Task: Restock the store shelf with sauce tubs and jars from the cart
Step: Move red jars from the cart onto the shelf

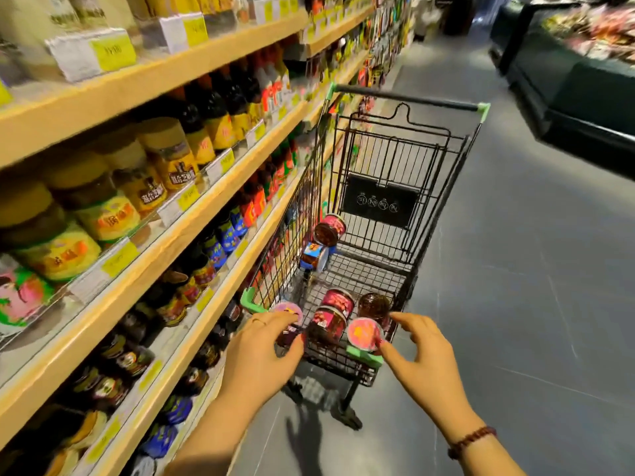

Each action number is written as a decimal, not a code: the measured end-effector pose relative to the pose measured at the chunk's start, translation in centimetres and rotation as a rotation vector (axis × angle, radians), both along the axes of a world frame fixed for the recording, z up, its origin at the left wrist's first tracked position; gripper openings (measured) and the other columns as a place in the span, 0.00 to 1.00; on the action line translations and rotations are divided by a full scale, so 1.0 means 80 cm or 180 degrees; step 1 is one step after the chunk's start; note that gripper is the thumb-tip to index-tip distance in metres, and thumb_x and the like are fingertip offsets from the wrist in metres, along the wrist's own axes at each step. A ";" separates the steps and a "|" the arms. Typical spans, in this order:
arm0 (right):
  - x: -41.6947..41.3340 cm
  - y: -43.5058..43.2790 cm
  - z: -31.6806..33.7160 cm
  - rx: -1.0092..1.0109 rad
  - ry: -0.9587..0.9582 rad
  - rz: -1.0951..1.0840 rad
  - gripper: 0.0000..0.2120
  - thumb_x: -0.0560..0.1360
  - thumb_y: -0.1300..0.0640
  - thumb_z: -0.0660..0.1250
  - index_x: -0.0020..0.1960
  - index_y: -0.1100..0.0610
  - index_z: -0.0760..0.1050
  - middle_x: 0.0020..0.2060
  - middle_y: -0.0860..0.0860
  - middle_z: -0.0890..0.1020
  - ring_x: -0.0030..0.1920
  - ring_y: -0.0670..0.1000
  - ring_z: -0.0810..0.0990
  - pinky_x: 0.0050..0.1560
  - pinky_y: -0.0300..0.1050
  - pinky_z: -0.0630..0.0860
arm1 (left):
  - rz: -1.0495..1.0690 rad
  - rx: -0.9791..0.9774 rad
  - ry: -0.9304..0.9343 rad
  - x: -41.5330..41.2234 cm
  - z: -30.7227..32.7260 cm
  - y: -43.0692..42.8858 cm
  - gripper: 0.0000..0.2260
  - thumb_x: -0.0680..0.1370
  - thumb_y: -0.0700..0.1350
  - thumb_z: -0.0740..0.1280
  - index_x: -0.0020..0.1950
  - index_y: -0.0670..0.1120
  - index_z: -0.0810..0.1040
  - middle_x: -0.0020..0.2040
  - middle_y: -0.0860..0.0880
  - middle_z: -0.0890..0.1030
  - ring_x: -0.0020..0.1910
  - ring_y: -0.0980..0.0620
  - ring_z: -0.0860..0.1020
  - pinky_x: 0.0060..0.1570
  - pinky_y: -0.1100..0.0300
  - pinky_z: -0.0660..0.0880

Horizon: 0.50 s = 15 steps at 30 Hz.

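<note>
1. Reaching into the cart (395, 159) beside the shelf (137, 84), my left hand (261, 345) curls round a pink-lidded tub (288, 312), ready to lift it.
2. My right hand (421, 355) spreads wide, its thumb touching the second tub (363, 333), probably so both come out together.

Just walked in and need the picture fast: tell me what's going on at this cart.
A person is reaching into a wire cart parked beside a stocked shelf. The left hand grips a pink-lidded tub at the cart's near left corner. The right hand is spread at a second pink-lidded tub on the near right, thumb on its rim; whether it grips yet is unclear. More tubs and jars lie in the basket.
</note>
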State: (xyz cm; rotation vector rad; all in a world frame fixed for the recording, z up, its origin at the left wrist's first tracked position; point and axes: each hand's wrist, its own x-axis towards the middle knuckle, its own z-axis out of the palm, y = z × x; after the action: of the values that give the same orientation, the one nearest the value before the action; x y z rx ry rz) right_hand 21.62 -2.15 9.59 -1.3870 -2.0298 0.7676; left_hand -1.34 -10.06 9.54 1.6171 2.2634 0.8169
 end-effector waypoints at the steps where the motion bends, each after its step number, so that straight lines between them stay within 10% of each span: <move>1: -0.007 0.013 -0.004 -0.0052 0.0015 -0.0014 0.18 0.72 0.53 0.73 0.60 0.50 0.75 0.52 0.42 0.74 0.53 0.45 0.74 0.55 0.40 0.71 | 0.0009 -0.0008 -0.0033 -0.004 -0.001 0.014 0.20 0.70 0.56 0.61 0.60 0.54 0.78 0.59 0.56 0.78 0.60 0.56 0.74 0.61 0.59 0.71; 15: -0.072 0.178 -0.078 -0.1019 0.0109 0.0073 0.20 0.71 0.55 0.73 0.62 0.52 0.75 0.51 0.47 0.73 0.44 0.42 0.71 0.51 0.38 0.67 | 0.0318 -0.0524 -0.0051 -0.013 -0.056 0.182 0.16 0.71 0.50 0.58 0.49 0.47 0.82 0.48 0.49 0.82 0.48 0.48 0.80 0.51 0.63 0.74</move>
State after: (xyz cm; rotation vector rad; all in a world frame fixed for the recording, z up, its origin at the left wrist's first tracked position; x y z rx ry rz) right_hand 15.84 12.06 3.35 -1.5110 -1.9606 1.1587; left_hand -2.36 4.51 5.06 1.4308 2.3482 0.6440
